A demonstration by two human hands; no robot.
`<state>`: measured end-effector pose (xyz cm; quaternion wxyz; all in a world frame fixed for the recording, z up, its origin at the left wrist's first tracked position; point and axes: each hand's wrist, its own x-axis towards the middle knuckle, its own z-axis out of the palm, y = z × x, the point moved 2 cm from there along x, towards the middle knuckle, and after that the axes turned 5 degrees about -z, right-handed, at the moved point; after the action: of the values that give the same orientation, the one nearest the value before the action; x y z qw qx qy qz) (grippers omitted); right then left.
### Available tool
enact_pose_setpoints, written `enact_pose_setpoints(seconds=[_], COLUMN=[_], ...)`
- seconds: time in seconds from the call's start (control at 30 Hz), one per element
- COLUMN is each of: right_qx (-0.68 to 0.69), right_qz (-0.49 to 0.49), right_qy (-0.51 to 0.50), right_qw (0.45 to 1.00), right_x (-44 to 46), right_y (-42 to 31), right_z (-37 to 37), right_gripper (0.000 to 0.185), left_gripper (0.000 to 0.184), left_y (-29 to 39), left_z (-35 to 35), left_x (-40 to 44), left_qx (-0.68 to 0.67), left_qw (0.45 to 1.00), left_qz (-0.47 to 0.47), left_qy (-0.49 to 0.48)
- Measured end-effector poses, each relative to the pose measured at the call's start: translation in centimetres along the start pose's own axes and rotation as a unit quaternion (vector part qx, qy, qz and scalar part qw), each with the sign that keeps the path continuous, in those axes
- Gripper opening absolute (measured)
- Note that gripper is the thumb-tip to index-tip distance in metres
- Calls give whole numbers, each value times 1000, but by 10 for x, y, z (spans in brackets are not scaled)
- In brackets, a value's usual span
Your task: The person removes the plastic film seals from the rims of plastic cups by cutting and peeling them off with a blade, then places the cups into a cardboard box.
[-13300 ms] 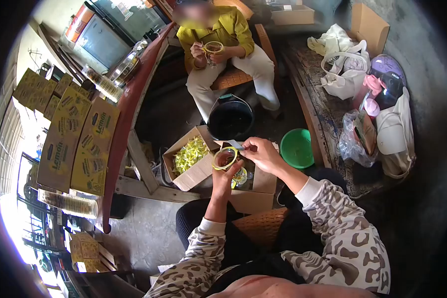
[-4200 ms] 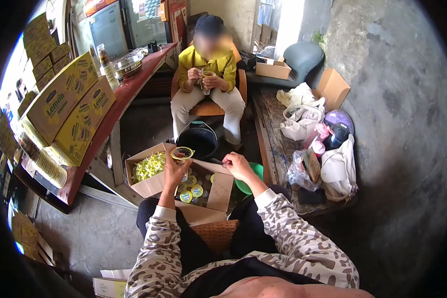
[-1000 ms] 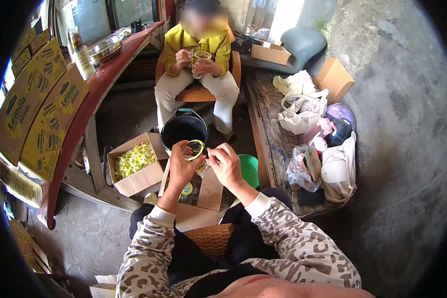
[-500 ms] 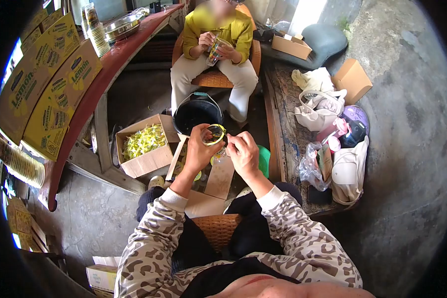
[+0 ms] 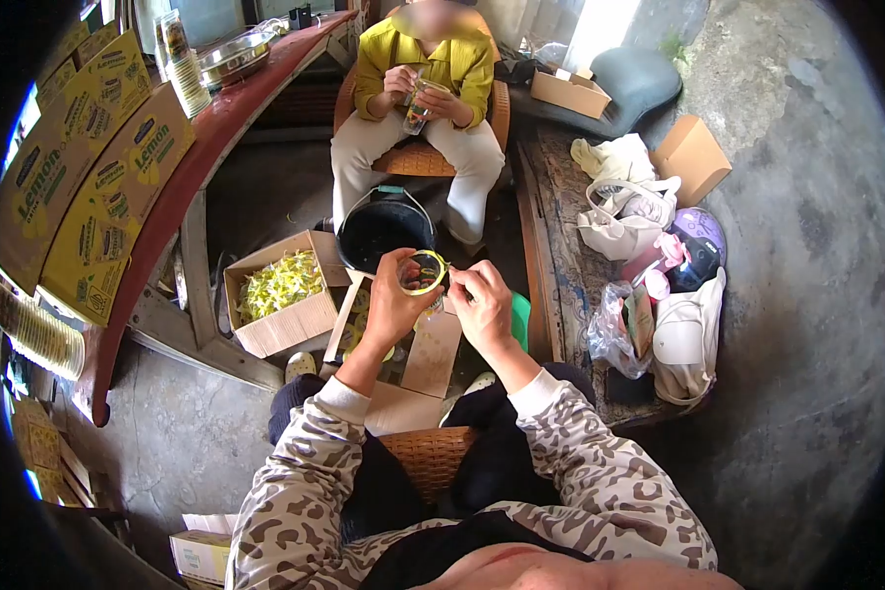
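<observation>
My left hand (image 5: 391, 307) is wrapped around a clear plastic cup (image 5: 424, 274) with a yellow rim. The mouth of the cup faces up toward me, and reddish patches show inside it. Close against the right side of that rim, my right hand (image 5: 484, 303) has its thumb and forefinger pinched together. Whether they grip the rim itself or some small piece is too fine to make out. Below both hands lies an opened cardboard box (image 5: 431, 356), holding things partly hidden by my left arm.
A black bucket (image 5: 387, 228) and a cardboard box of yellow-green strips (image 5: 281, 286) stand ahead. Opposite sits a person (image 5: 423, 98) holding a similar cup. Lemon cartons (image 5: 118, 211) line the red counter (image 5: 221, 113). Bags (image 5: 693, 344) lie on a bench at right.
The cup has tipped so that more of its inside faces me. Both hands keep nearly the same places, and the whole view has shifted slightly.
</observation>
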<state>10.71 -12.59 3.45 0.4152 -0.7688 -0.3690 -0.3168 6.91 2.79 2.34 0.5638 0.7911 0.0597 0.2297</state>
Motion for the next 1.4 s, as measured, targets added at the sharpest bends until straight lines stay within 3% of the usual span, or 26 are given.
enact_pose_setpoints(seconds=[0.6,0.7,0.83,0.93,1.07,1.23,1.4], right_qx=[73,66,97,175,347,380,392], right_qz=[54,5,20,68,256,276,311], right_qy=[-27,-10,-3,5,-63,-137,-145], right_qw=[995,998,995,982,900,872,854], right_x=[-5,-3,-4,-5,-8,-11,-8], right_y=[-5,-5,-1,5,18,29,31], right_z=[1,-1,2,5,5,8,5], right_gripper=[15,16,13,13,11,14,13], left_gripper=[70,73,77,80,81,77,75], left_y=[-18,-7,-15,-11,-24,-34,-22], left_z=[-11,-13,-14,-17,-15,-13,-12], left_x=[-10,-9,-9,-10,-10,-6,-3], left_qx=[-29,-38,-45,-38,-60,-66,-61], left_qw=[997,996,995,994,991,989,988], left_qz=[-19,-37,-48,-56,-49,-16,-9], left_qy=[-67,-72,-79,-88,-105,-133,-144])
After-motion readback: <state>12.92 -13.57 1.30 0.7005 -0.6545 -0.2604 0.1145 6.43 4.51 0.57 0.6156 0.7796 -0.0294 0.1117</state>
